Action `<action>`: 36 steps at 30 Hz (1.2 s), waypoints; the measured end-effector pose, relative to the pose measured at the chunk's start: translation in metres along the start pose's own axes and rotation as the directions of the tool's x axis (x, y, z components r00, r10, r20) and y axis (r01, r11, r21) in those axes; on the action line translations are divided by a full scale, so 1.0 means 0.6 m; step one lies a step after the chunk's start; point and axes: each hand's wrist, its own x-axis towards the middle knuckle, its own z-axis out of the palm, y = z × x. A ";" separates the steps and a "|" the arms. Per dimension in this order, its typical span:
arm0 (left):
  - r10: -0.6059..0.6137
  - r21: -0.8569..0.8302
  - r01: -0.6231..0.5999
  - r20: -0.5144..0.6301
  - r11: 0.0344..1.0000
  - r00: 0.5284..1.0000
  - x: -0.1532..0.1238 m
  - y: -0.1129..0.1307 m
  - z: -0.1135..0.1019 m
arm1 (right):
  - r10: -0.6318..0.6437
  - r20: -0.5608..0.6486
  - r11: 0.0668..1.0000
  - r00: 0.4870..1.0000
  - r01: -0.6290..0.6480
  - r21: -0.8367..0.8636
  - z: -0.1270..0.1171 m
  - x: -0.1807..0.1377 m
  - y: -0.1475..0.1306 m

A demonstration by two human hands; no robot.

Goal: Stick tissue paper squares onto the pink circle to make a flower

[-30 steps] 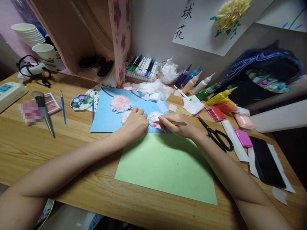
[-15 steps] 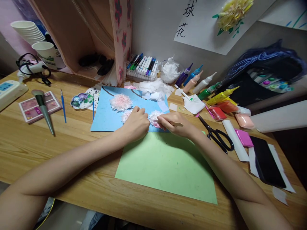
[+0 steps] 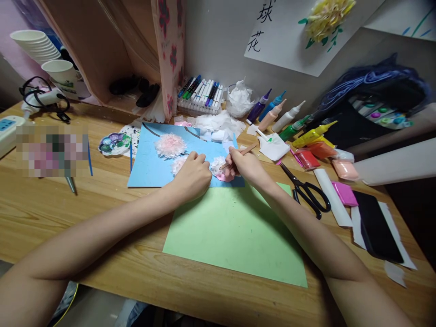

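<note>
Nearest sheet: a green sheet (image 3: 235, 236) lies flat on the wooden table (image 3: 51, 213), its far edge just beside my hands.
Arms: I see both forearms run in from the near corners and meet at the near edge of the blue sheet (image 3: 150, 163).
Left hand: my left hand (image 3: 192, 177) is curled knuckles-up, fingertips pressing down between two paper flowers; I cannot tell whether it grips anything.
Right hand: my right hand (image 3: 245, 165) pinches a thin wooden stick (image 3: 240, 154), pen-style.
Stick axis: long axis slants from lower left to upper right; the low tip points into the white flower (image 3: 218, 164), the free end rises toward the paint tubes.
Flowers counted: three on the blue sheet, the largest pink one (image 3: 170, 145) farthest.
Scissors: one black pair (image 3: 308, 193), right of my wrist.
Far row: seven paint tubes (image 3: 288, 122), one marker tray (image 3: 200, 95).
</note>
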 end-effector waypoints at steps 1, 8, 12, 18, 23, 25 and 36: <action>0.001 0.000 -0.001 0.000 1.000 1.000 0.000 0.000 0.000 | 0.036 -0.011 0.999 0.999 -0.036 0.017 0.001 0.003 -0.001; 0.009 0.001 -0.009 -0.008 1.000 1.000 -0.001 0.001 -0.002 | -0.072 0.141 0.997 0.987 0.074 -0.009 -0.033 -0.007 -0.021; 0.010 0.017 -0.009 -0.024 1.000 1.000 -0.002 0.000 -0.005 | -0.357 0.034 0.921 0.933 0.358 -0.156 -0.099 -0.019 -0.039; 0.012 0.018 -0.011 -0.045 1.000 0.999 -0.004 0.001 -0.005 | -0.572 0.117 0.644 0.812 0.533 -0.548 -0.134 0.003 0.009; 0.011 0.044 -0.009 -0.051 0.999 0.999 -0.004 0.003 -0.006 | -0.626 0.241 0.509 0.741 0.623 -0.594 -0.095 0.031 0.059; 0.000 0.038 0.002 -0.052 0.999 0.999 -0.004 0.001 -0.007 | -0.652 0.226 0.477 0.724 0.623 -0.620 -0.087 0.035 0.067; -0.028 -0.019 0.028 -0.021 0.999 0.999 -0.004 -0.003 -0.009 | -0.669 0.143 0.579 0.729 0.632 -0.515 -0.085 0.035 0.076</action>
